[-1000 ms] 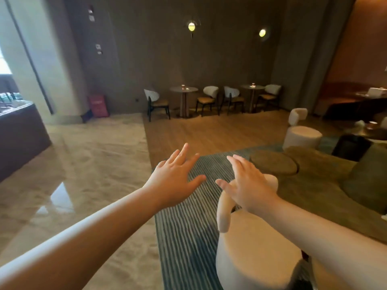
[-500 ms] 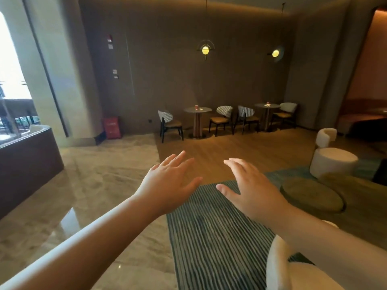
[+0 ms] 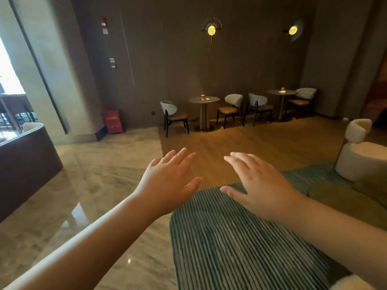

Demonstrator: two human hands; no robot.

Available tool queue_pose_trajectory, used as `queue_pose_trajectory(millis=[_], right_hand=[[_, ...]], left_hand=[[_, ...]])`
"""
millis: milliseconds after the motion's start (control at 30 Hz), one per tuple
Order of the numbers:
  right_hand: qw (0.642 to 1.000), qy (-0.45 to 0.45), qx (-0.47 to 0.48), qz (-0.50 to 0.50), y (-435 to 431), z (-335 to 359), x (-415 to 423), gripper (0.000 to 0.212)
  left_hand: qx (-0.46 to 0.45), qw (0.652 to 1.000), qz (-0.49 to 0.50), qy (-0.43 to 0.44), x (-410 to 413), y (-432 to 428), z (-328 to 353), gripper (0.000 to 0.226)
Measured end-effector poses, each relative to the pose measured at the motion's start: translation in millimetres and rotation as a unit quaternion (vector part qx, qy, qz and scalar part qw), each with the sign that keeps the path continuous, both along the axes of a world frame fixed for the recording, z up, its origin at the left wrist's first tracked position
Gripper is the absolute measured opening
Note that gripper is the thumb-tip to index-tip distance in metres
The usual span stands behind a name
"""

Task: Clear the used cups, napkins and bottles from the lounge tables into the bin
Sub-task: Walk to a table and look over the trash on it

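Two round lounge tables stand against the far dark wall. The left table [image 3: 204, 99] carries a small red cup [image 3: 202, 97] and a pale napkin [image 3: 208, 99]. On the right table [image 3: 281, 92] are another red cup [image 3: 283, 89] and a napkin [image 3: 281, 92]. My left hand [image 3: 169, 181] and my right hand [image 3: 257, 183] are stretched forward in mid-air, palms down, fingers straight, holding nothing. Both are far from the tables. No bin is plainly visible.
Several chairs [image 3: 174, 114] flank the tables. A red box [image 3: 112, 121] stands by the pillar at left. A dark counter [image 3: 25, 155] juts in at left. A striped rug [image 3: 240, 237] lies below my hands, and a white round stool-chair [image 3: 360, 155] sits at right.
The view has swung left and lifted; the white chair under my right arm has left the view and the far tables look nearer. Both hands stay spread and empty.
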State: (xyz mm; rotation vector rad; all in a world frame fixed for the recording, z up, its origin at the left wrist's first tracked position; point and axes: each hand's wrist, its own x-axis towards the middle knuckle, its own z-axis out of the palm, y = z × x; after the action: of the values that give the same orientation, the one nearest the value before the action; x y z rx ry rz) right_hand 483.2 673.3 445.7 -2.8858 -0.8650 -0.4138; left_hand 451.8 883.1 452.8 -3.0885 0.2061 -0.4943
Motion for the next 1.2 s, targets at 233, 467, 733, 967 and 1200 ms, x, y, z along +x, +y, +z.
queue_pose_trajectory(millis=[233,467,733,967,1200], right_hand=[[1.000,0.024,0.018,0.001,29,0,141,0.075],[0.999,0.046,-0.019,0.000,77,-25,283,0.076],[0.998,0.052,-0.014,-0.037,144,-13,474,0.080],[0.995,0.069,0.020,-0.067,178,-23,599,0.083],[0.995,0.063,0.015,-0.082,174,-19,732,0.083]], left_hand=[[-0.022,0.999,-0.003,0.029,129,34,-2,0.066],[0.028,0.999,-0.015,0.033,273,87,-27,0.067],[0.036,0.999,-0.039,0.009,473,160,-27,0.071],[0.024,0.997,-0.078,0.012,628,173,-29,0.069],[0.000,0.997,-0.083,-0.001,763,176,-35,0.069]])
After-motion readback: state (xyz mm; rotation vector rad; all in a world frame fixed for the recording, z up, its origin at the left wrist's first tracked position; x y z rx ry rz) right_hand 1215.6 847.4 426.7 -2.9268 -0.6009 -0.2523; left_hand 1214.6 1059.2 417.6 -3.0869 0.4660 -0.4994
